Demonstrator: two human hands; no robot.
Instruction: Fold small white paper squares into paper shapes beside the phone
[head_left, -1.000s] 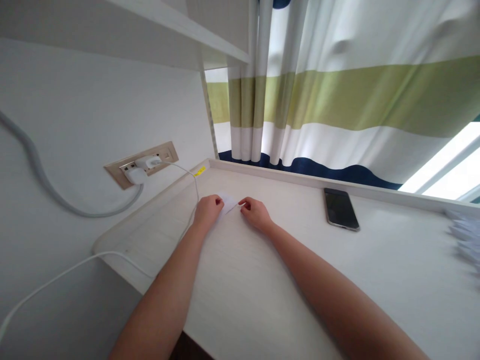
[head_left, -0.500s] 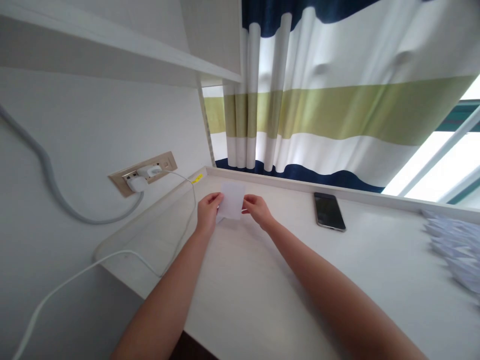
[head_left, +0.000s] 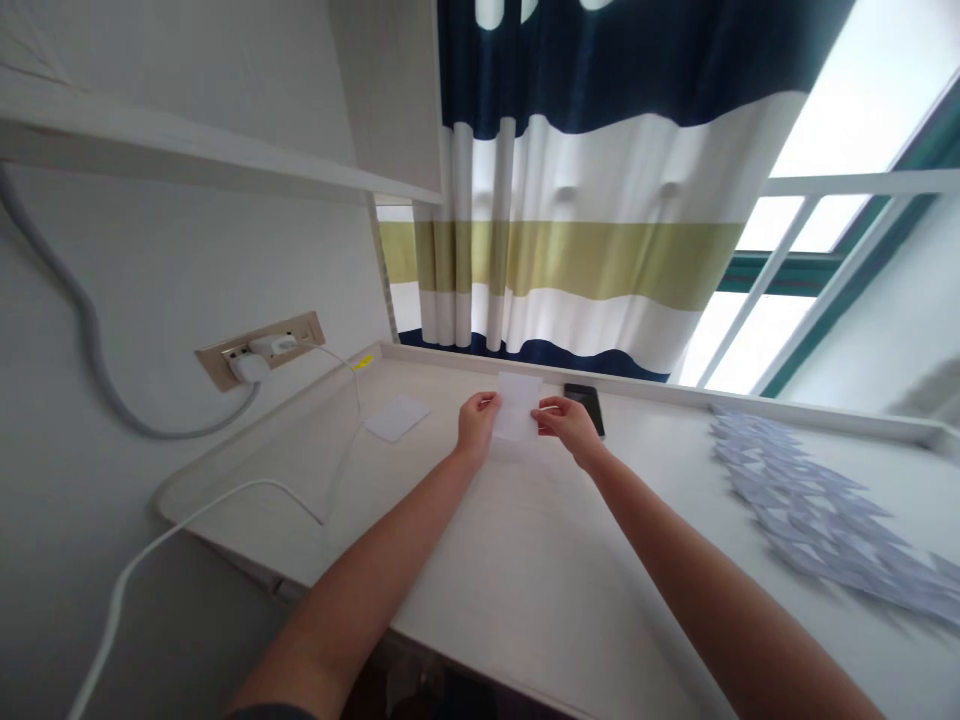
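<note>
Between my two hands a small white sheet of paper (head_left: 518, 407) is held up above the desk. My left hand (head_left: 477, 425) pinches its left edge with thumb and finger. At the right edge, my right hand (head_left: 568, 425) grips the same sheet in a pinch. Another white piece of paper (head_left: 397, 417) lies flat on the desk to the left of my hands. Just behind my right hand is a black phone (head_left: 588, 402), partly covered by it.
Many folded paper pieces (head_left: 802, 500) lie in overlapping rows on the right of the white desk (head_left: 517, 570). A white cable (head_left: 262, 485) runs over the desk's left side from the wall socket (head_left: 259, 350). A striped curtain (head_left: 570, 260) hangs behind.
My view has turned to the right. Both hands have moved right with the sheet, away from the paper on the desk, which now shows fully, and closer to the phone.
</note>
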